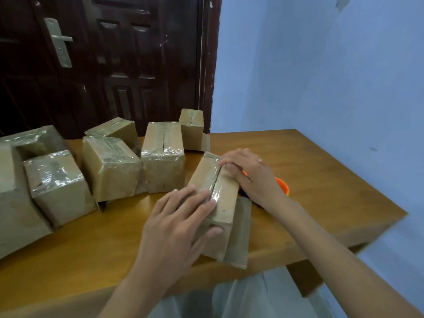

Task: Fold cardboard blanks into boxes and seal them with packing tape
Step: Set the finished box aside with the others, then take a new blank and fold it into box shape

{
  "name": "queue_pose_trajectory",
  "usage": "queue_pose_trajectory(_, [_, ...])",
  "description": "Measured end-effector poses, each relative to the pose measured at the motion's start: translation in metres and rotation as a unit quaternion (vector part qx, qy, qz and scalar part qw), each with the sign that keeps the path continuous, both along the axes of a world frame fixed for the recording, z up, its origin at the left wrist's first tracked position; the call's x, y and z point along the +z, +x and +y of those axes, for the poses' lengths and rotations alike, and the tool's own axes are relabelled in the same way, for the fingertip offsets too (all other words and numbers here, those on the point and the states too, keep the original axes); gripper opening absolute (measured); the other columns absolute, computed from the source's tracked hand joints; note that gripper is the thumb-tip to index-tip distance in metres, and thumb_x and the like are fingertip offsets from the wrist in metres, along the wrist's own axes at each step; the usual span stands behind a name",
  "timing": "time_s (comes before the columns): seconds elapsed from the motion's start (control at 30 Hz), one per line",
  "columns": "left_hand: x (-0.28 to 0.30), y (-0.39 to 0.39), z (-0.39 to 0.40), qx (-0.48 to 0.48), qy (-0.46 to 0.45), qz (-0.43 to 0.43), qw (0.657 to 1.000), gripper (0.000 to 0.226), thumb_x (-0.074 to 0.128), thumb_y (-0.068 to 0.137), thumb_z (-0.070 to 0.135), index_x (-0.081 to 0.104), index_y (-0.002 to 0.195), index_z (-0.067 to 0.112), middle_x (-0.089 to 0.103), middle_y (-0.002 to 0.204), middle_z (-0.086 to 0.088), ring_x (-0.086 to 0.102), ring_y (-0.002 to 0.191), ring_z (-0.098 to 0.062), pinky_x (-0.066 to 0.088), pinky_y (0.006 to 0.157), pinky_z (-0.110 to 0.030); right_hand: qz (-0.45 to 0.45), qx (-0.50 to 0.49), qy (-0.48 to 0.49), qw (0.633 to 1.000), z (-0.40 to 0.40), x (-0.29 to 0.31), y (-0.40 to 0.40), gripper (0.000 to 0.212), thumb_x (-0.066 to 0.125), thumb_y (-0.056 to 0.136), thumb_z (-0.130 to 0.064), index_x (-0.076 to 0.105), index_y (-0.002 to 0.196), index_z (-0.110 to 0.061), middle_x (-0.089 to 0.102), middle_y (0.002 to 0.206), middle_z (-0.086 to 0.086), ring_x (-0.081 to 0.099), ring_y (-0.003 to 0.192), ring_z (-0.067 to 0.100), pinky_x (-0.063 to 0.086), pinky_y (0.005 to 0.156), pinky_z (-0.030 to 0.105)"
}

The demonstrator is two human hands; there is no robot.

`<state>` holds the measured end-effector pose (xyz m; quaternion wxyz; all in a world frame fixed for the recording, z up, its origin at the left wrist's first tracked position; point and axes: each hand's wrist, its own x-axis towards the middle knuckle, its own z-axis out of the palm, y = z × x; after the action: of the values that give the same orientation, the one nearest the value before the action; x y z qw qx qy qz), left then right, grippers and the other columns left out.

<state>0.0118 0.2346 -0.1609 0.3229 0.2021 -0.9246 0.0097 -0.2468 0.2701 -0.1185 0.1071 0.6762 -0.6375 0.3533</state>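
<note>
Item: box, centre of the frame, on the desk, its top seam covered with clear tape. My left hand lies on its near end, fingers spread flat over the top, thumb against the side. My right hand presses flat on the far end of the seam. Orange tape roll, partly hidden behind my right wrist. Taped boxes, a row at left. Door, upper left.

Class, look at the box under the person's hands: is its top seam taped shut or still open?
Taped shut. Glossy clear tape runs along the seam of the box, and both flaps lie flat and closed.
</note>
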Motion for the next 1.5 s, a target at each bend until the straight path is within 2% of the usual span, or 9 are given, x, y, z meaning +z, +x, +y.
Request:
queue_pose_trajectory(0.13, [0.007, -0.020, 0.009, 0.042, 0.010, -0.005, 0.999, 0.052, 0.053, 0.100, 0.064, 0.069, 0.132, 0.026, 0.064, 0.143, 0.002, 0.052, 0.139, -0.024, 0.044, 0.109, -0.043, -0.084, -0.155, -0.032, 0.984, 0.020, -0.005, -0.033, 0.021, 0.045, 0.109, -0.022, 0.067, 0.110, -0.025, 0.064, 0.109, -0.009, 0.060, 0.102, 0.011, 0.050, 0.084, 0.034])
queue_pose_trajectory(0.3, [0.004, -0.048, 0.015, 0.042, 0.060, 0.030, 0.997, 0.046, 0.050, 0.105, 0.053, 0.066, 0.137, 0.023, 0.062, 0.146, 0.002, 0.046, 0.144, -0.024, 0.047, 0.112, -0.045, 0.096, -0.288, 0.188, 0.934, 0.069, -0.062, -0.068, 0.036, 0.047, 0.104, -0.051, 0.062, 0.122, -0.023, 0.067, 0.114, -0.003, 0.061, 0.105, 0.022, 0.042, 0.089, 0.036])
queue_pose_trajectory(0.4, [0.007, -0.053, 0.013, 0.006, 0.085, 0.030, 0.996, 0.047, 0.036, 0.106, 0.047, 0.062, 0.141, 0.028, 0.061, 0.147, 0.006, 0.041, 0.144, -0.018, 0.050, 0.108, -0.048, 0.148, -0.318, 0.214, 0.912, 0.072, -0.065, -0.072, 0.039, 0.057, 0.099, -0.057, 0.061, 0.120, -0.024, 0.071, 0.107, -0.003, 0.063, 0.103, 0.021, 0.043, 0.097, 0.034])
queue_pose_trajectory(0.63, [0.020, -0.042, -0.003, -0.037, 0.193, 0.073, 0.978, 0.048, 0.040, 0.103, 0.060, 0.060, 0.142, 0.041, 0.056, 0.141, 0.031, 0.038, 0.139, 0.005, 0.033, 0.110, -0.027, -0.162, -0.219, 0.134, 0.953, 0.104, -0.016, -0.082, 0.010, 0.072, 0.096, -0.022, 0.065, 0.095, -0.029, 0.069, 0.082, -0.008, 0.062, 0.080, 0.011, 0.044, 0.070, 0.026])
queue_pose_trajectory(0.77, [0.052, -0.045, -0.009, -0.062, 0.240, 0.117, 0.962, 0.040, 0.044, 0.101, 0.058, 0.059, 0.136, 0.046, 0.056, 0.129, 0.037, 0.049, 0.130, 0.005, 0.034, 0.110, -0.030, -0.228, -0.120, 0.096, 0.961, 0.147, 0.035, -0.054, 0.001, 0.069, 0.099, -0.017, 0.069, 0.098, -0.017, 0.070, 0.089, -0.001, 0.063, 0.088, 0.018, 0.045, 0.079, 0.026])
queue_pose_trajectory(0.9, [0.109, -0.061, -0.020, -0.131, 0.385, 0.181, 0.896, 0.034, 0.059, 0.104, 0.038, 0.067, 0.137, 0.033, 0.070, 0.125, 0.022, 0.062, 0.117, 0.006, 0.049, 0.099, -0.017, -0.233, -0.039, 0.114, 0.965, 0.161, 0.071, -0.026, 0.006, 0.072, 0.098, -0.029, 0.069, 0.099, -0.024, 0.069, 0.089, -0.004, 0.065, 0.088, 0.015, 0.046, 0.083, 0.021])
queue_pose_trajectory(1.13, [0.145, -0.075, -0.025, -0.197, 0.558, 0.160, 0.790, 0.030, 0.063, 0.102, 0.042, 0.078, 0.115, 0.020, 0.079, 0.110, -0.005, 0.074, 0.107, -0.020, 0.059, 0.090, -0.033, -0.227, 0.048, 0.112, 0.966, 0.155, 0.089, 0.000, 0.019, 0.066, 0.093, -0.028, 0.069, 0.099, -0.011, 0.064, 0.086, -0.006, 0.060, 0.083, 0.011, 0.044, 0.081, 0.015])
queue_pose_trajectory(1.27, [0.144, -0.058, -0.032, -0.218, 0.618, 0.196, 0.730, 0.044, 0.071, 0.087, 0.039, 0.073, 0.120, 0.010, 0.079, 0.111, -0.012, 0.074, 0.100, -0.023, 0.061, 0.086, -0.032, -0.239, 0.066, 0.114, 0.962, 0.150, 0.086, 0.006, 0.004, 0.067, 0.092, -0.024, 0.067, 0.092, -0.020, 0.062, 0.084, -0.013, 0.056, 0.078, 0.004, 0.043, 0.077, 0.011])
queue_pose_trajectory(1.5, [0.136, -0.042, -0.032, -0.198, 0.673, 0.180, 0.689, 0.040, 0.077, 0.081, 0.025, 0.070, 0.119, 0.013, 0.079, 0.103, -0.010, 0.073, 0.096, -0.021, 0.061, 0.091, -0.039, -0.255, 0.089, 0.124, 0.955, 0.148, 0.079, 0.014, 0.008, 0.065, 0.091, -0.021, 0.071, 0.092, -0.026, 0.066, 0.086, -0.006, 0.061, 0.080, 0.011, 0.047, 0.077, 0.015])
